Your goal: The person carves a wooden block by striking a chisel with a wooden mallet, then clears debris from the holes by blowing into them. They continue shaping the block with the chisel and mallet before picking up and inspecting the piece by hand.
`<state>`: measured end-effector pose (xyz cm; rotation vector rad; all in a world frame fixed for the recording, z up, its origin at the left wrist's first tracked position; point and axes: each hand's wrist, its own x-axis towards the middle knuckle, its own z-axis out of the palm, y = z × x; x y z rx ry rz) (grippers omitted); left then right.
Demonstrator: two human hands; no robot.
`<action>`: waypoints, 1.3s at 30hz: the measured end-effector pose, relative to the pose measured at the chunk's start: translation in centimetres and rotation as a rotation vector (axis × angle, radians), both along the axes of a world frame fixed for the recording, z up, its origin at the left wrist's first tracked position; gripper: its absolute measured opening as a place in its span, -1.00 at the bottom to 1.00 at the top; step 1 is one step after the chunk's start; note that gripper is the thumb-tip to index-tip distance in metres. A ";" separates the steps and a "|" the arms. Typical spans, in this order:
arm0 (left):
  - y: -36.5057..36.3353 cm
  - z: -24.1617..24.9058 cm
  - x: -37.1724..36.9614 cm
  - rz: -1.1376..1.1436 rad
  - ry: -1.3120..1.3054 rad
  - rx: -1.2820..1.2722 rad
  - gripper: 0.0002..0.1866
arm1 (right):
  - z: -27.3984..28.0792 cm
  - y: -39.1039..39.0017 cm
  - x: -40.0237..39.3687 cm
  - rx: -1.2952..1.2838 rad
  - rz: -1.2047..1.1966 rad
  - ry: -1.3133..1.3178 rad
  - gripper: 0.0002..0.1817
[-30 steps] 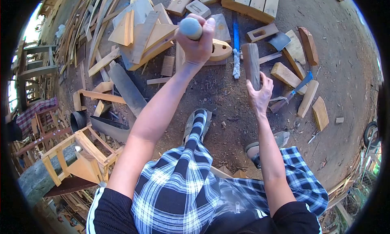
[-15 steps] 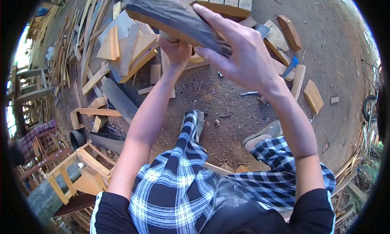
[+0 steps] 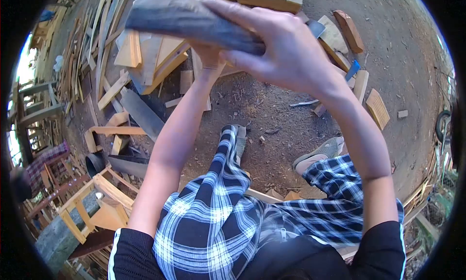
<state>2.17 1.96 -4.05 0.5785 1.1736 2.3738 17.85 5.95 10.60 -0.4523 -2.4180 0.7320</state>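
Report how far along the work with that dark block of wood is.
Done: the dark wood block is off the ground, gripped by the right hand close to the camera. In hand: the left hand is mostly hidden behind the block; its grip cannot be told. Left: offcuts in the scrap pile and the small wooden frame lie untouched.

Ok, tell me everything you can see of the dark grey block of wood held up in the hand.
The dark grey weathered wooden block is long and roughly rectangular, with coarse grain and a paler, tan underside edge. It lies nearly level, raised close to the camera above the dirt ground. The right hand grips its right end, fingers wrapped over the top. The left hand sits just beneath it, mostly hidden; whether it touches the block cannot be told.
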 end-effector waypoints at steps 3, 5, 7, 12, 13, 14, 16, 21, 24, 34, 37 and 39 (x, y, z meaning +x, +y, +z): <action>0.6 2.4 0.4 0.027 0.006 -0.016 -0.79 | -1.1 -0.1 0.5 -0.350 -0.065 0.172 -0.26; -0.2 1.7 -0.7 0.047 0.308 -0.242 -0.78 | -3.8 -0.8 0.4 -0.544 -0.064 0.249 -0.24; 0.3 1.7 -0.7 0.126 0.398 -0.231 -0.81 | -9.6 -1.6 1.1 -0.624 -0.289 0.144 -0.20; 0.7 2.2 -0.7 0.214 0.428 -0.206 -0.72 | -15.4 -5.6 3.1 -0.628 -0.370 -0.217 -0.15; 0.4 2.6 -0.7 0.236 0.432 -0.193 -0.70 | -15.9 -5.5 2.7 -0.637 -0.357 -0.219 -0.15; 0.1 3.0 -0.8 0.241 0.435 -0.198 -0.70 | -16.4 -5.0 2.2 -0.822 -0.326 -0.093 -0.15; -0.1 4.3 -0.7 0.205 0.209 -0.198 -0.68 | -17.1 -4.2 1.9 -0.995 -0.294 0.036 -0.14; -1.2 5.5 0.0 0.198 0.208 -0.116 -0.66 | -17.3 -4.3 1.8 -0.871 -0.271 0.019 -0.15; -1.3 5.7 -0.8 0.169 0.360 -0.026 -0.67 | -17.1 -4.3 1.7 -0.894 -0.276 -0.019 -0.14; -1.3 4.7 -0.2 0.137 0.396 -0.093 -0.71 | -16.8 -4.2 1.7 -0.976 -0.267 -0.007 -0.13; -0.8 3.5 -0.3 0.167 0.431 -0.104 -0.71 | -16.7 -4.1 1.8 -0.974 -0.279 -0.018 -0.14; -0.6 3.0 -0.4 0.176 0.447 -0.109 -0.71 | -16.8 -4.1 1.8 -0.943 -0.277 -0.019 -0.14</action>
